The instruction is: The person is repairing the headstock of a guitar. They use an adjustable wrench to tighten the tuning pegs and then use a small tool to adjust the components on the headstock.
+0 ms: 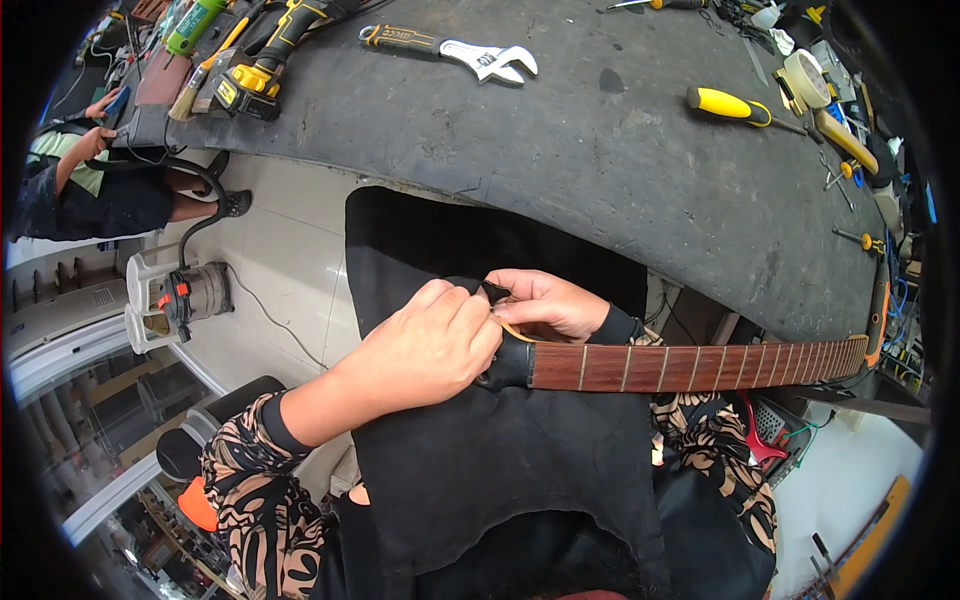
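Observation:
A guitar neck (690, 368) with a brown fretted fingerboard lies across my lap. Its black headstock (512, 362) points left and is partly covered by my hands. My left hand (435, 340) is closed over the headstock, fingertips bent down; whatever they grip is hidden. My right hand (550, 303) comes from behind the neck, thumb and fingers pinching a small black piece (493, 292) beside the left fingertips. What kind of piece it is cannot be made out. Under the neck a black apron (500, 450) covers my lap.
The dark workbench (600, 150) ahead bears an adjustable wrench (450, 50), a cordless drill (265, 75) and a yellow screwdriver (735, 106). More tools crowd its right end. On the floor at left stands a shop vacuum (195, 297); another person (100, 180) stands beyond it.

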### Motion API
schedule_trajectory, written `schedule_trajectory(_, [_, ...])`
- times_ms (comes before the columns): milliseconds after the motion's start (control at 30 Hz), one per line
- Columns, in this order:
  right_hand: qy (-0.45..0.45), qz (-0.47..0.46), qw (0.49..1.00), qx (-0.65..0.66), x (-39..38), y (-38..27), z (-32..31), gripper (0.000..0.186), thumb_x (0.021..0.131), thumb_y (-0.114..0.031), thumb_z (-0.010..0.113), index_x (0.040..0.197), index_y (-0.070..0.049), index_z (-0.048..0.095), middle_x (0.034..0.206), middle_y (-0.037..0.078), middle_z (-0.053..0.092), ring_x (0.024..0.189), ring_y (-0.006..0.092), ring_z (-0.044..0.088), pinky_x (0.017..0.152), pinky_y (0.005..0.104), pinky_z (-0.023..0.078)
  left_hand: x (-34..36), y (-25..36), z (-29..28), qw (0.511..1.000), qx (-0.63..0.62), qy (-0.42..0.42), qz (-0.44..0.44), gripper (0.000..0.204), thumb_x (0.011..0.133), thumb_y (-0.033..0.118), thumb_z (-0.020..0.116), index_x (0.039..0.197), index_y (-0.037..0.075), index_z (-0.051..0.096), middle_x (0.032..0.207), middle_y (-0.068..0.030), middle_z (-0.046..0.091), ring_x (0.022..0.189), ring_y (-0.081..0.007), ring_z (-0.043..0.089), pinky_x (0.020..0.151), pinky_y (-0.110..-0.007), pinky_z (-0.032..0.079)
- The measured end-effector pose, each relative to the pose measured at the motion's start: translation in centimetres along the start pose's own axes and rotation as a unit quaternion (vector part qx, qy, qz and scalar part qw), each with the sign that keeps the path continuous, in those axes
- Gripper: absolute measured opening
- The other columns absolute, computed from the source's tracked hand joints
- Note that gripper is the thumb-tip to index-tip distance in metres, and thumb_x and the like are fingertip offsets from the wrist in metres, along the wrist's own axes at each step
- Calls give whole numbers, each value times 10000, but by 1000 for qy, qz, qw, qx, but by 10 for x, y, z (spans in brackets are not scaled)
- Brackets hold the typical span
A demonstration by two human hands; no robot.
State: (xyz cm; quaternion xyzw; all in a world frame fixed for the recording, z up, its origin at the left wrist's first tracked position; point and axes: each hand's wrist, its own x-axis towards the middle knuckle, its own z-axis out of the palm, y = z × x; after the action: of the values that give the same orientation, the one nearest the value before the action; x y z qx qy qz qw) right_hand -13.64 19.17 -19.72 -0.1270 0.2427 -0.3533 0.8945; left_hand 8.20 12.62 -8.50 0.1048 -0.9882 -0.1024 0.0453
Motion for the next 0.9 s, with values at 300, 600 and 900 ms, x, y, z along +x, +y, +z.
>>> schedule_trajectory(300, [-27, 23, 996, -82, 26, 14, -16, 195, 1126, -246, 681, 1137, -58, 734, 922, -66, 699, 781, 19, 605, 678, 220, 476, 3, -12, -14, 996, 3, 0, 88, 244, 787, 135, 791, 969, 5, 694, 926, -84, 612, 883, -264, 662, 893, -430, 557])
schedule_trajectory(600, [-35, 25, 998, -44, 21, 14, -17, 130, 1113, -177, 673, 1160, -57, 681, 1001, -41, 703, 850, 34, 632, 752, 229, 509, 3, -9, 1, 999, -35, 2, 12, 219, 819, 138, 818, 810, 63, 611, 848, -84, 623, 777, -257, 643, 779, -404, 525])
schedule_trajectory(900, [-54, -51, 997, -34, 2, 4, -14, 191, 1035, -53, 691, 1178, -81, 568, 1220, 31, 671, 1064, 86, 648, 935, 272, 532, 7, 2, -3, 996, -25, 35, -83, 237, 869, 206, 848, 936, 64, 671, 895, -83, 634, 824, -254, 647, 727, -409, 518])
